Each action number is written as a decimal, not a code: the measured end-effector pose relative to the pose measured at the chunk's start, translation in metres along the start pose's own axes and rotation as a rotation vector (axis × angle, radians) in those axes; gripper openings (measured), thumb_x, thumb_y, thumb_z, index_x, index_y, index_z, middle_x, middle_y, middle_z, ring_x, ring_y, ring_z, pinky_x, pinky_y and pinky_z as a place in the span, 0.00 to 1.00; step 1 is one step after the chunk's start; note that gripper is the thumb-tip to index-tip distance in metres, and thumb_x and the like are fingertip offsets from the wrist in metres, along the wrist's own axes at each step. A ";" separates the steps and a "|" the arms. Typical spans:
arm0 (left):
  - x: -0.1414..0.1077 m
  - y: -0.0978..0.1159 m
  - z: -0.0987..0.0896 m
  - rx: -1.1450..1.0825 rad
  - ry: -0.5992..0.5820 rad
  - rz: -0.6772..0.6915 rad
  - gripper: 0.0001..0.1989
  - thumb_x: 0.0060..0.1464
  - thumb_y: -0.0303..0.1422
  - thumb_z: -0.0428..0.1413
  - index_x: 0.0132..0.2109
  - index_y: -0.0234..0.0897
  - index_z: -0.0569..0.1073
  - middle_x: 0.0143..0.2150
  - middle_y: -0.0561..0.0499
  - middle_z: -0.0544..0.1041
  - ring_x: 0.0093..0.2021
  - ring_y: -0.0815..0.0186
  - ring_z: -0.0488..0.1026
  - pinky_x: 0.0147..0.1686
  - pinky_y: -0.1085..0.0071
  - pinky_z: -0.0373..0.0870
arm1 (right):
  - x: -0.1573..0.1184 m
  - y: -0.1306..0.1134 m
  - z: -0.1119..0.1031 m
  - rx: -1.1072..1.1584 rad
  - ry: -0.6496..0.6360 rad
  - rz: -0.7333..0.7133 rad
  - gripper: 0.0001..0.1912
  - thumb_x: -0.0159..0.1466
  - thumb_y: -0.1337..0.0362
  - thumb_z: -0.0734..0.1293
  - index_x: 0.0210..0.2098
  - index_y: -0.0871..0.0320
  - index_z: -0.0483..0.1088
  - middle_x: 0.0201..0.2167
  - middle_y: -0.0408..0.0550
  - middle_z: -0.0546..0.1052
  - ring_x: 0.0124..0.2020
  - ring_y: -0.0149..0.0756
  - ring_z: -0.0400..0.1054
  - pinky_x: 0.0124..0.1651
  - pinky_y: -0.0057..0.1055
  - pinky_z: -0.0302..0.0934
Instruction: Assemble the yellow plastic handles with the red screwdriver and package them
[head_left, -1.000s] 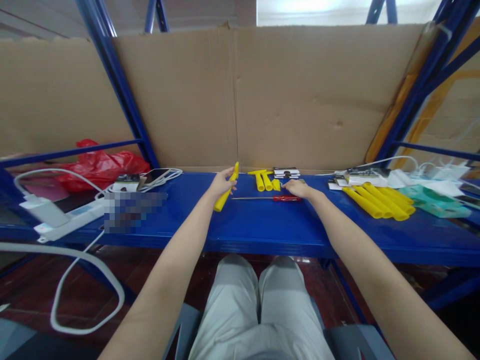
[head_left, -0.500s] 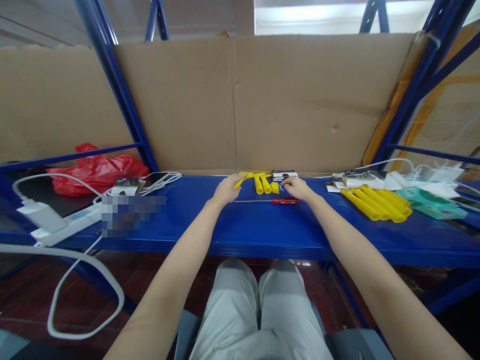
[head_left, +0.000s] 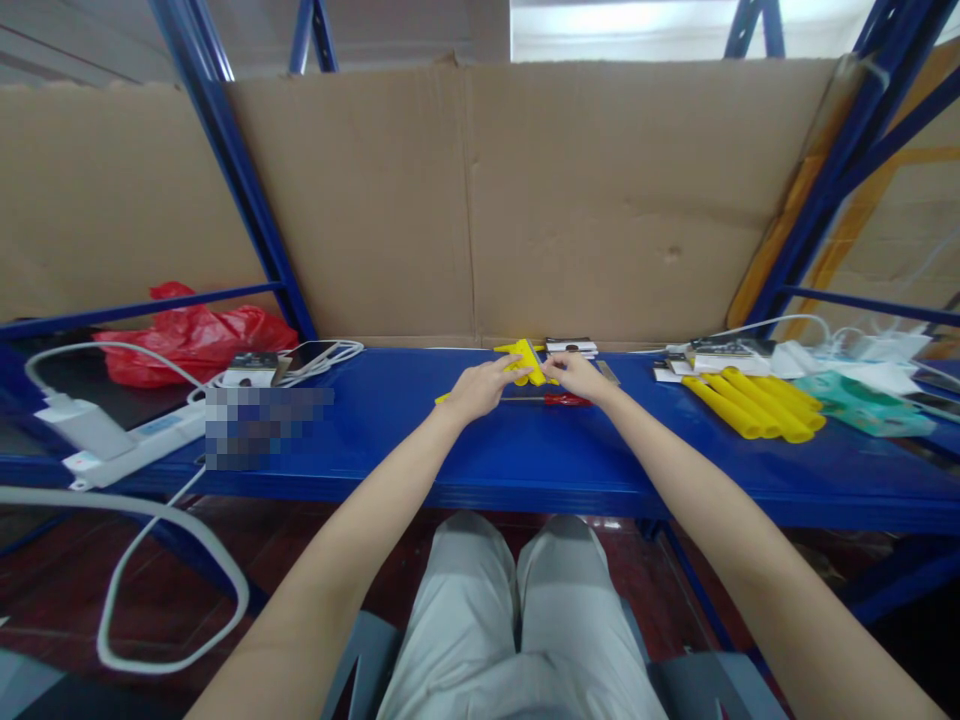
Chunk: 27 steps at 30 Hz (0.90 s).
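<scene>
Near the back of the blue table, my left hand is closed around a yellow tool, whose handle end sticks out left of the wrist. The tool's wide yellow head lies to the right of the fingers. My right hand has its fingers pinched together at the right edge of that head; anything small between them is hidden. Under my right hand lies a screwdriver with a red handle, its shaft pointing left. Other yellow pieces behind the hands are mostly covered. A small flat grey piece lies right of my right hand.
Several yellow tubes lie at the right, beside white boxes and a green bag. A red bag, cables and a power strip are at the left. Cardboard stands behind the blue table.
My left hand has moved right, bringing the yellow tool in front of the other yellow pieces. My right hand has shifted slightly left to meet it. The grey piece now shows.
</scene>
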<state>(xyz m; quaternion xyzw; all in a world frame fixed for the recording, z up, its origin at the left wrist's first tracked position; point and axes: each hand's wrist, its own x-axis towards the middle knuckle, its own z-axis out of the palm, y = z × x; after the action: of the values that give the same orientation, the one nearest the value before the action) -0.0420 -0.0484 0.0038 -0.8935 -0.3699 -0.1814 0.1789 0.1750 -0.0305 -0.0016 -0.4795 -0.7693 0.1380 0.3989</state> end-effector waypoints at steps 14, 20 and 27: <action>0.000 -0.008 -0.001 -0.014 -0.008 -0.054 0.26 0.60 0.24 0.45 0.61 0.51 0.66 0.66 0.54 0.64 0.59 0.64 0.69 0.53 0.65 0.70 | -0.008 0.014 -0.047 -0.057 0.223 0.415 0.12 0.61 0.63 0.62 0.25 0.61 0.71 0.21 0.45 0.73 0.24 0.30 0.63 0.30 0.26 0.57; -0.001 -0.011 -0.002 -0.033 0.001 -0.083 0.27 0.59 0.23 0.47 0.61 0.51 0.66 0.65 0.54 0.64 0.58 0.64 0.69 0.54 0.67 0.69 | -0.023 0.049 -0.079 -0.484 0.155 0.698 0.14 0.62 0.63 0.62 0.31 0.66 0.77 0.33 0.60 0.79 0.37 0.43 0.73 0.36 0.29 0.62; -0.001 -0.010 -0.001 -0.051 0.002 -0.082 0.26 0.59 0.24 0.47 0.61 0.53 0.66 0.65 0.55 0.65 0.57 0.63 0.70 0.53 0.66 0.70 | -0.022 0.063 -0.070 -0.514 0.077 0.755 0.24 0.63 0.53 0.61 0.41 0.71 0.77 0.37 0.65 0.79 0.41 0.48 0.74 0.36 0.31 0.64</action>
<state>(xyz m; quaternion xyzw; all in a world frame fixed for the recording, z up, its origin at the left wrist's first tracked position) -0.0505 -0.0425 0.0059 -0.8818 -0.4011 -0.1989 0.1487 0.2715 -0.0296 -0.0043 -0.8145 -0.5347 0.0604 0.2170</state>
